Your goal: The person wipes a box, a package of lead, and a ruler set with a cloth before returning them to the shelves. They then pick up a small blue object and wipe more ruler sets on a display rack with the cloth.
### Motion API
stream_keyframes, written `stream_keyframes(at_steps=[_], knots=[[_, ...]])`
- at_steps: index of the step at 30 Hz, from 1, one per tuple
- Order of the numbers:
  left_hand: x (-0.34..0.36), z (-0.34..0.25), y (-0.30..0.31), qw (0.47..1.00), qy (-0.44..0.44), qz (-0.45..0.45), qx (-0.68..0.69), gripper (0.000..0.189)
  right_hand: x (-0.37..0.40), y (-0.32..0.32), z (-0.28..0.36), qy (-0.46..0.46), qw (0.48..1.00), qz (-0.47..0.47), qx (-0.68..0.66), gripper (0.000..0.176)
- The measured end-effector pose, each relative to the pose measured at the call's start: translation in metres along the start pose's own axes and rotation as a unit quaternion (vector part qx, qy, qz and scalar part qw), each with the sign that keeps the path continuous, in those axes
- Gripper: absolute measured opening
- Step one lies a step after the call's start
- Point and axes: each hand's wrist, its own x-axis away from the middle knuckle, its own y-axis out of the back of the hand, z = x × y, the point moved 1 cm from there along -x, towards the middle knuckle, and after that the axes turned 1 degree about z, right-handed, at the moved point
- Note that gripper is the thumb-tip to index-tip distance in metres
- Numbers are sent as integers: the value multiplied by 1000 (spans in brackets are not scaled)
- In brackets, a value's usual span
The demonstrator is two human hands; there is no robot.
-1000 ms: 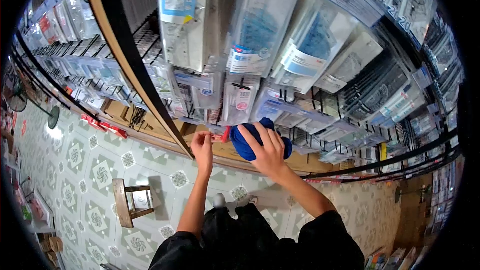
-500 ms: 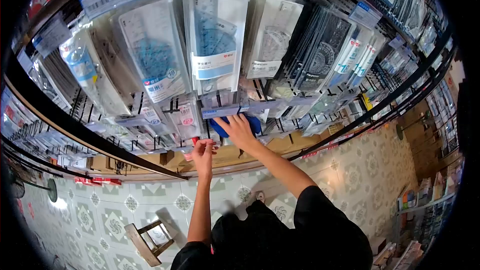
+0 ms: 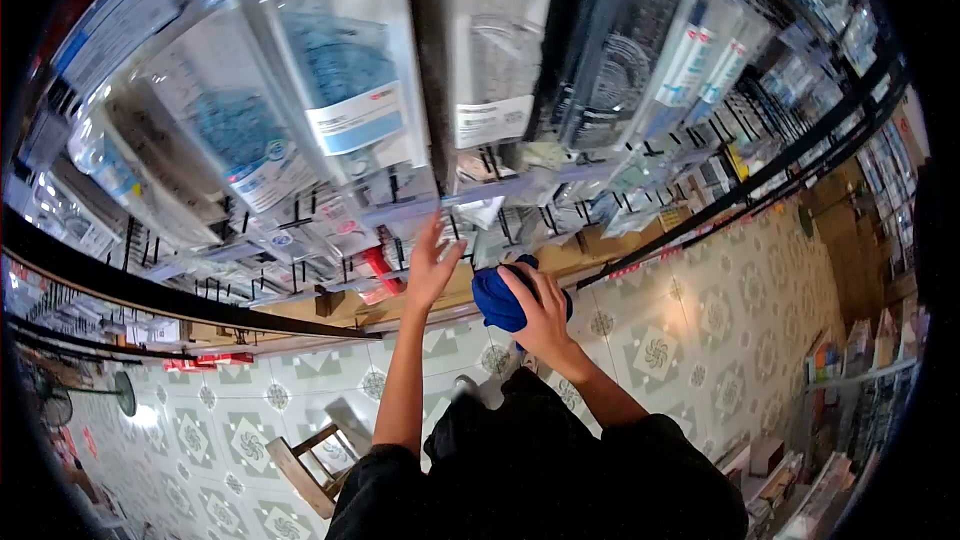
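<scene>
Two changes: left hand (image 3: pixel 432 265) spread open, right hand (image 3: pixel 545 315) clutches blue cloth (image 3: pixel 493 302) lower.

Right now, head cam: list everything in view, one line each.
clear plastic packets of rulers and protractors: many, clear with blue and white labels, hanging on hooks across the display wall
small red item: one, red, low on the display, beside the left hand
wooden stool: one, brown, on the floor at lower left
patterned tile floor: one, pale with dark motifs, below the display
crumpled blue cloth: one, blue, in the right hand
left hand: open, fingers up at the lower packets
right hand: closed on the cloth
</scene>
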Motion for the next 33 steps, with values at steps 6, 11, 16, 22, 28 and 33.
stream_keyframes(at_steps=[6, 11, 16, 22, 28, 33], knots=[[-56, 5, -21, 998, -14, -40, 56, 72, -43, -7, -31, 76, 991, -13, 110, 67], [-65, 32, -2, 999, -40, -16, -30, 51, -90, -26, -41, 121, 986, -32, 106, 62], [-48, 32, -4, 999, -15, -44, 21, 33, -118, -48, -54, 107, 983, -72, 128, 46], [-49, 43, 12, 994, -9, -111, 17, 22, -92, -73, -80, 149, 984, -30, 96, 44], [-45, 41, 14, 993, -33, -109, 8, 14, -85, -69, -91, 117, 992, -10, 42, 69], [-38, 27, 8, 993, -41, -113, -12, 7, -107, -28, -68, 79, 995, -63, 6, 84]])
